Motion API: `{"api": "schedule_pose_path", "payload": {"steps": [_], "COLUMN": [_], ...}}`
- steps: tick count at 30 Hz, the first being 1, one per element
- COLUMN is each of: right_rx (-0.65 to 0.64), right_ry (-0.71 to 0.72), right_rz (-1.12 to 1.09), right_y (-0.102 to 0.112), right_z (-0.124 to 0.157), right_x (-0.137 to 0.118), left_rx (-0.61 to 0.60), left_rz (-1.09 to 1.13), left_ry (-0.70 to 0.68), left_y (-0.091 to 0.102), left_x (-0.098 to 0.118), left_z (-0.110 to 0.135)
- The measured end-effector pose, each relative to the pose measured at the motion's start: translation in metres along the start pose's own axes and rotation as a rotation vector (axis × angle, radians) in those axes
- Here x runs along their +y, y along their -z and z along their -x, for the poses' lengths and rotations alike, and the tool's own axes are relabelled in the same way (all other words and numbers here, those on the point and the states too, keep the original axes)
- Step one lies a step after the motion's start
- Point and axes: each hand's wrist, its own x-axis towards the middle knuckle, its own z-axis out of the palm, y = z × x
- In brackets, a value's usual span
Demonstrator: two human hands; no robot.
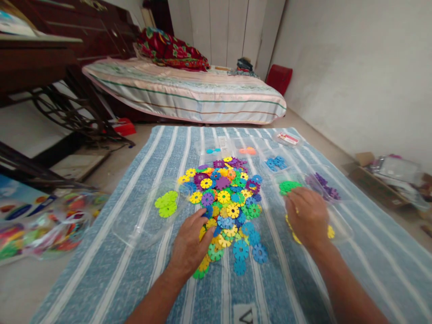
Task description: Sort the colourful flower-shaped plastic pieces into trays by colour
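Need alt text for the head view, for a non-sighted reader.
Left hand is at a pile of colourful notched pieces on a striped cloth; right hand is over a clear tray with yellow pieces. Other clear trays hold lime pieces and blue pieces; a bed stands beyond.

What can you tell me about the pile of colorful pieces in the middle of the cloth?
The pile is a loose heap of flat, plastic-looking pieces, mostly round with notched rims, in yellow, blue, green, purple and orange. Many overlap, and some show center holes. It lies spread over the striped cloth, right of a clear tray. The left hand reaches onto its left side.
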Motion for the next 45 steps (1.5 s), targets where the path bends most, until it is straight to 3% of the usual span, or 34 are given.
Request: {"api": "schedule_pose_path", "payload": {"steps": [4, 9, 13, 16, 25, 29, 35, 40, 45], "right_rx": [0.031, -0.223, -0.418, -0.507, -0.429, -0.522, -0.697, -0.902, -0.957], "right_ry": [-0.077, 0.017, -0.014, -0.048, -0.148, -0.197, -0.217, -0.269, -0.281], "right_rz": [0.117, -0.120, -0.130, -0.120, -0.356, -0.457, -0.323, -0.228, -0.167], "right_y": [0.010, -0.003, -0.016, -0.020, -0.022, -0.017, -0.006, 0.005, 0.006], "right_z": [-0.011, 0.009, 0.024, 0.028, 0.035, 0.018, -0.007, -0.003, 0.001], "right_x": [0.016, -0.027, -0.060, -0.069, -0.065, -0.058, -0.038, -0.034, -0.043], "left_rx": [-0.005, -0.004, -0.016, -0.025, -0.012, -0.005, -0.012, -0.014, -0.019], "left_rz": [0.012, 0.040, 0.036, 0.024, 0.025, 0.031, 0.043, 0.051, 0.068], "left_ry": [0.022, 0.038, 0.042, 0.032, 0.023, 0.017, 0.027, 0.041, 0.053], "left_y": [0.001, 0.001, 0.001, 0.001, 0.002, 0.002, 0.002, 0.001, 0.003], "left_x": [0.001, 0.001, 0.001, 0.001, 0.002, 0.001, 0.002, 0.003, 0.005], "left_z": [0.000, -0.001, 0.000, 0.000, -0.001, -0.001, 0.000, 0.000, 0.000]}}
